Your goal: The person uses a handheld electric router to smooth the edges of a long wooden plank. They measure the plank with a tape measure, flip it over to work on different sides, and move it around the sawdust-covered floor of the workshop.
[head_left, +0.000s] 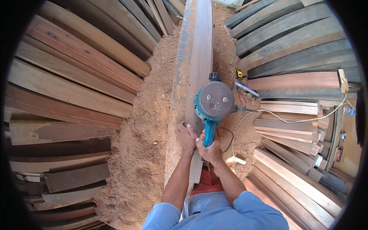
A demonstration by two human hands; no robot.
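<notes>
A teal power planer (215, 99) with a round grey cover sits near the middle of the frame, on a long wooden plank (201, 50). The right hand (211, 150) is closed around its handle, just below the planer's round body in the frame. The left hand (186, 137) lies lower left of the planer, just beside the handle, over the plank's left edge; its fingers are loosely bent, and whether they grip that edge I cannot tell. The plank runs from the top of the frame down toward the person's red-clad leg, on a worn bench (180, 82) that shows along its left side. A pale cord (285, 121) trails toward the right of the frame. Right of the planer and above center, a yellow tape measure (239, 73) and a metal square (247, 89) lie near each other. Sawdust (140, 149) covers the floor, and stacked boards (82, 51) fill both sides, with more boards (291, 36) at upper right.
</notes>
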